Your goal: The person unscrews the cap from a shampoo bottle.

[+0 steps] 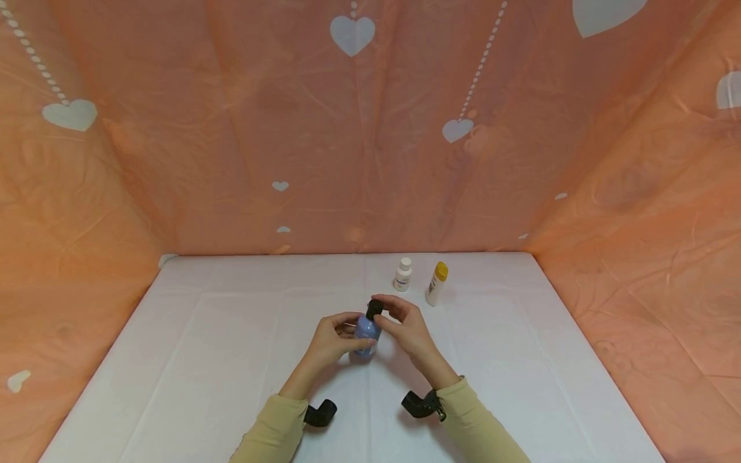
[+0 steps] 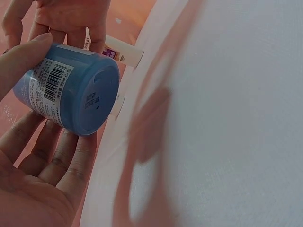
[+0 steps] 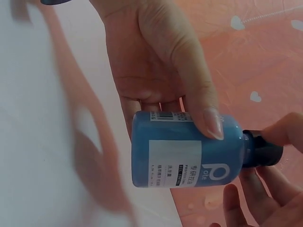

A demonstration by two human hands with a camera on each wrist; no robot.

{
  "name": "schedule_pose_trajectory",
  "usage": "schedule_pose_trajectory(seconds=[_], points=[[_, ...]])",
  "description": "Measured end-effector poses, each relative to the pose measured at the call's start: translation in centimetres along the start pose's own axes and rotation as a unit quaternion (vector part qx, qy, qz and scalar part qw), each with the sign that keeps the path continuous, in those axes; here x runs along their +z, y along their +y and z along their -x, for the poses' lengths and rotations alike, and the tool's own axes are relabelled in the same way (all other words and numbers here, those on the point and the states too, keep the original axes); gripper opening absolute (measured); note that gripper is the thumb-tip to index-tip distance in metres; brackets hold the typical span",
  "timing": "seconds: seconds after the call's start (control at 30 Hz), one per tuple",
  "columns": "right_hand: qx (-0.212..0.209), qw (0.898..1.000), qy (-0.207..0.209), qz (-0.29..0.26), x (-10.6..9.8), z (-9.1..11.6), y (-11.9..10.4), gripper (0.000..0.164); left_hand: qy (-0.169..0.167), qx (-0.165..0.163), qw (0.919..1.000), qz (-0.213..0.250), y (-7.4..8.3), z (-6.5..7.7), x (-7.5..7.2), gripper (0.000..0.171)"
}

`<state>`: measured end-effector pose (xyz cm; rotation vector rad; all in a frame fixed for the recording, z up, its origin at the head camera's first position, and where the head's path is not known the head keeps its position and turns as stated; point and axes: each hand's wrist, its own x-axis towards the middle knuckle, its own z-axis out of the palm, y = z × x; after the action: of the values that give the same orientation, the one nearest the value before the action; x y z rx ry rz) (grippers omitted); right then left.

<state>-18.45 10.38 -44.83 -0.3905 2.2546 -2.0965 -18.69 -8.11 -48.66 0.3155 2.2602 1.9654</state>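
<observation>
A blue plastic bottle (image 1: 367, 329) with a black cap (image 1: 375, 308) is held over the table's middle. My left hand (image 1: 329, 342) grips its body, thumb on the near side and fingers around the far side. At the cap, my right hand (image 1: 410, 326) pinches with thumb and fingers. The right wrist view shows the bottle's white front label (image 3: 174, 163) with printed text. A barcode label (image 2: 51, 87) and the base (image 2: 97, 101) face the left wrist camera. The base is clear of the tabletop, its shadow falling apart from it.
Beyond the hands stand a small white bottle (image 1: 402, 276) with a white cap and a slim off-white bottle (image 1: 434, 290) with a yellow cap. A white cloth (image 1: 220, 360) covers the table. Orange curtains (image 1: 243, 128) with white hearts enclose the back and sides.
</observation>
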Motion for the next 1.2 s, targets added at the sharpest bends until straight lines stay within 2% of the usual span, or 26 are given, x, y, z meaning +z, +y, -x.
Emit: schedule_pose_trajectory(seconds=[0.17,0.37,0.43,0.57,0.63,0.87,1.0,1.2], points=[[0.002,1.000,0.014,0.001,0.4,0.6,-1.8,0.045,0.002,0.001,1.0000,0.008,0.2,0.0,0.0,0.053],[0.006,0.999,0.048,-0.009,0.9,0.5,-1.7,0.042,0.000,0.000,0.9998,0.021,0.5,0.2,0.0,0.053],[0.007,0.998,0.058,-0.009,0.9,0.3,-1.2,0.040,-0.004,-0.002,0.9998,0.020,1.0,0.4,0.1,0.052],[0.005,0.997,0.074,-0.001,0.8,-0.3,0.6,0.038,-0.008,-0.004,0.9996,0.025,0.9,0.4,0.2,0.054],[0.004,0.997,0.078,0.004,0.7,-0.5,1.5,0.038,-0.005,-0.006,0.9996,0.027,0.1,0.0,0.2,0.055],[0.011,0.998,0.053,0.011,0.4,-0.4,1.2,0.033,0.002,-0.004,0.9999,0.010,-0.3,0.0,0.1,0.054],[0.011,1.000,0.028,0.003,0.3,0.2,-0.2,0.034,0.007,-0.008,0.9999,0.001,-0.2,0.1,0.1,0.054],[0.003,1.000,0.000,0.008,0.2,0.7,-1.7,0.037,0.007,-0.006,0.9999,0.014,-0.2,0.1,0.1,0.055]])
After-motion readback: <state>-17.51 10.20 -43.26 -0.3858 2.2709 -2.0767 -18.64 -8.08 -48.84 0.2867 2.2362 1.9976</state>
